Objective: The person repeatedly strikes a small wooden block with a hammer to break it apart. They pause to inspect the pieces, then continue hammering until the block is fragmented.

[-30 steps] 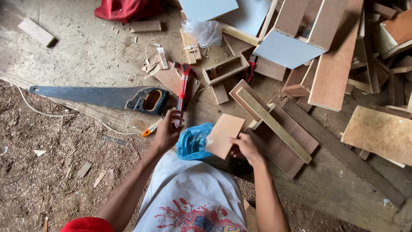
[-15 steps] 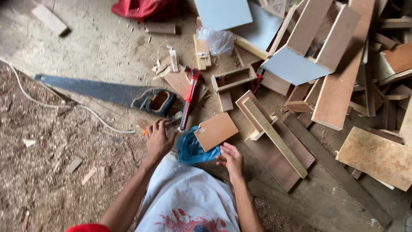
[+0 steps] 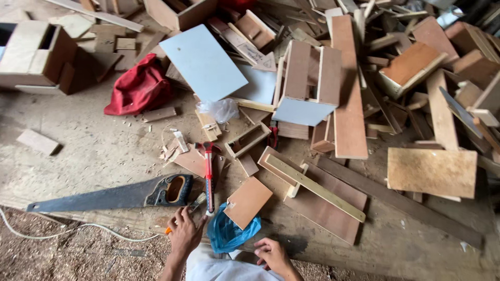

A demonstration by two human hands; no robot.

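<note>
Your left hand (image 3: pixel 185 234) sits low on the workboard (image 3: pixel 104 156), fingers curled down around a small orange-handled tool (image 3: pixel 182 216) just below the saw's grip; whether they truly clamp it I cannot tell, the tool is mostly hidden under your knuckles; your right hand (image 3: pixel 273 256) rests near the bottom edge, fingers loosely bent and holding nothing, just beside the blue plastic bag (image 3: pixel 229 234); on top of that bag leans a small brown wooden panel (image 3: pixel 248 201), tilted, one corner over the blue plastic; between your hands and the panel runs the red-handled hammer (image 3: pixel 209 174), head away from you, handle end near your left fingers; to its left lies the handsaw (image 3: pixel 112 196), dark blade stretching left, black-and-orange grip touching distance from your left hand; beyond, a red cloth (image 3: pixel 139 88) lies crumpled, a pale blue board (image 3: pixel 204 61) lies flat, and a heap of wood offcuts (image 3: pixel 416 78) fills your right side.
</note>
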